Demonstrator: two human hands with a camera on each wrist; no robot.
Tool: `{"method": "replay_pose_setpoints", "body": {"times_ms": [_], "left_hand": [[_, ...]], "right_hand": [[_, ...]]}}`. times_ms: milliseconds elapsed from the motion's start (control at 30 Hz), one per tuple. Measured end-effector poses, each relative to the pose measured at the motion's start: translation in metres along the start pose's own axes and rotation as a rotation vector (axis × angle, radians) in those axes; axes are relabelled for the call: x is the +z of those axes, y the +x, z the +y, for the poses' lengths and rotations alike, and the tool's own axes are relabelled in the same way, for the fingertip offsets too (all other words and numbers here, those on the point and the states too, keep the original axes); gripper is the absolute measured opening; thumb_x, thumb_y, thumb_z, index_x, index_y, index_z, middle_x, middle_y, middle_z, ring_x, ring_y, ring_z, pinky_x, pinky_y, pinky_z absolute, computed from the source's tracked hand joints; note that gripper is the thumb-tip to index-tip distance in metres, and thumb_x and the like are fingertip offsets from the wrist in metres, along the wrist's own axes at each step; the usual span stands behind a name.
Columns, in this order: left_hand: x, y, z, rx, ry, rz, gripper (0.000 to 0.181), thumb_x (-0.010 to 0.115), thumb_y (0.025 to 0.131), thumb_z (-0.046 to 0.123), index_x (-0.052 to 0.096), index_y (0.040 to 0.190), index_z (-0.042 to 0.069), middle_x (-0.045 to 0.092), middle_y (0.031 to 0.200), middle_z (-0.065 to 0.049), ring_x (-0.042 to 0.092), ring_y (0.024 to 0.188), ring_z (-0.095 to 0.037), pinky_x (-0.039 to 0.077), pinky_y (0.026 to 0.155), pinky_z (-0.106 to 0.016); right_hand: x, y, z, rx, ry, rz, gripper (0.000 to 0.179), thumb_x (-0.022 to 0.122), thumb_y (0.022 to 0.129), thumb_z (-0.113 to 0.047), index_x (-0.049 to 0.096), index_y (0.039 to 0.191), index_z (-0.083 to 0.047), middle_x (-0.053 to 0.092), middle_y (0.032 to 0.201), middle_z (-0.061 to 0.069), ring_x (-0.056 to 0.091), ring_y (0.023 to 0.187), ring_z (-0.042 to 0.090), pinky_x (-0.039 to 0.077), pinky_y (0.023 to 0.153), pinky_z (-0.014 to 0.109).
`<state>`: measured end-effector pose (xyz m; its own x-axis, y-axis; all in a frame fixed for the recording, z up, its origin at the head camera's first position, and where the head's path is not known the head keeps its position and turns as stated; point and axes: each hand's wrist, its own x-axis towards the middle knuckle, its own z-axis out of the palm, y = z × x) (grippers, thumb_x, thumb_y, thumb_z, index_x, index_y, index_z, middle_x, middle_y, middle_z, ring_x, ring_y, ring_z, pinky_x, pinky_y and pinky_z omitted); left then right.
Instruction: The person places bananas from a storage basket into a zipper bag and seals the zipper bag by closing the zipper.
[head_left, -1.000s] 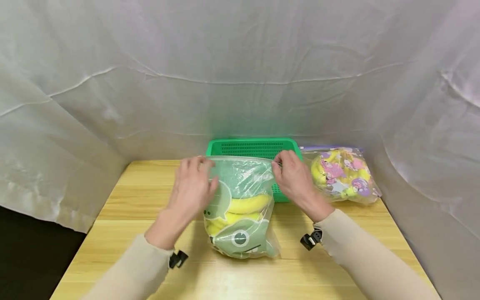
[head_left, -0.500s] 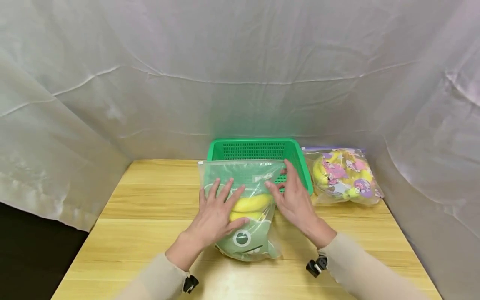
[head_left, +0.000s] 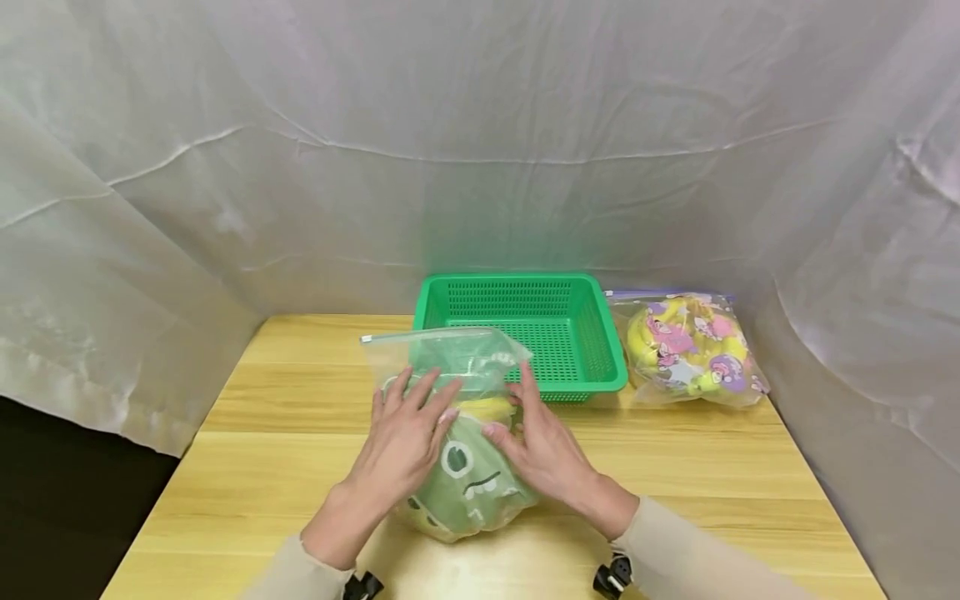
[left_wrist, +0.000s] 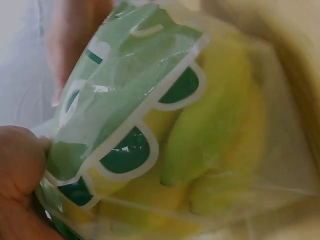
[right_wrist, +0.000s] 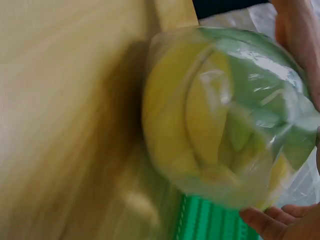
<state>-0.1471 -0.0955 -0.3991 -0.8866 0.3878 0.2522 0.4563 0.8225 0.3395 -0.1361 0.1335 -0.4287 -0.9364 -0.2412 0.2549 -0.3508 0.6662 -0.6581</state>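
A clear zip bag with a green monster print [head_left: 480, 462] holds several bananas [left_wrist: 210, 115] and stands tilted on the table between my hands. My left hand [head_left: 401, 442] lies against its left front, fingers spread and nearly straight; the thumb touches the print in the left wrist view. On the other side my right hand [head_left: 543, 442] touches the right edge, thumb on the front and index finger pointing up along the side. Above the fingers the bag's top flares loosely, with a white slider [head_left: 367, 339] at the left end of the seal.
Behind the bag a green plastic basket [head_left: 615, 367] sits against the grey cloth backdrop [head_left: 510, 208]. To its right lies another zip bag [head_left: 693, 346], purple-sealed and pink-printed, with yellow fruit inside. Wooden tabletop [head_left: 300, 400] extends to both sides.
My right hand has left the top right corner and come down to the bag's side. My left hand went from the top left corner to the front. The bag has shifted left and turned.
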Motion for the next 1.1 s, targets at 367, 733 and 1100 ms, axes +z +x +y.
{"method": "replay_pose_setpoints", "body": {"times_ms": [367,733,1100], "left_hand": [[-0.043,-0.02,-0.061,-0.046,-0.011,-0.027,0.04,0.05,0.111,0.019,0.06,0.144,0.0,0.054,0.151,-0.028,0.037,0.15,-0.052,0.021,0.126,-0.061],[-0.083,-0.032,-0.125,0.01,0.106,0.075,0.033,0.055,0.107,0.006,0.062,0.137,-0.008,0.06,0.137,-0.037,0.045,0.139,-0.058,0.023,0.123,-0.065],[-0.05,0.005,-0.146,-0.395,0.018,-0.164,0.077,0.037,0.11,0.059,0.016,0.169,0.013,0.01,0.169,-0.035,0.006,0.151,-0.067,0.013,0.104,-0.092]], "right_hand": [[0.014,0.015,-0.005,-0.128,-0.092,-0.264,0.089,0.058,0.104,-0.051,0.015,0.168,-0.006,0.031,0.169,0.019,0.036,0.155,0.037,0.03,0.125,0.051],[-0.009,0.021,0.036,-0.151,-0.389,-0.023,0.069,0.067,0.102,-0.043,0.047,0.153,-0.001,0.058,0.148,0.022,0.056,0.136,0.043,0.043,0.115,0.06],[-0.012,0.02,0.045,-0.135,-0.493,0.058,0.056,0.069,0.1,-0.042,0.061,0.139,-0.002,0.066,0.137,0.019,0.062,0.125,0.04,0.05,0.102,0.059]]}}
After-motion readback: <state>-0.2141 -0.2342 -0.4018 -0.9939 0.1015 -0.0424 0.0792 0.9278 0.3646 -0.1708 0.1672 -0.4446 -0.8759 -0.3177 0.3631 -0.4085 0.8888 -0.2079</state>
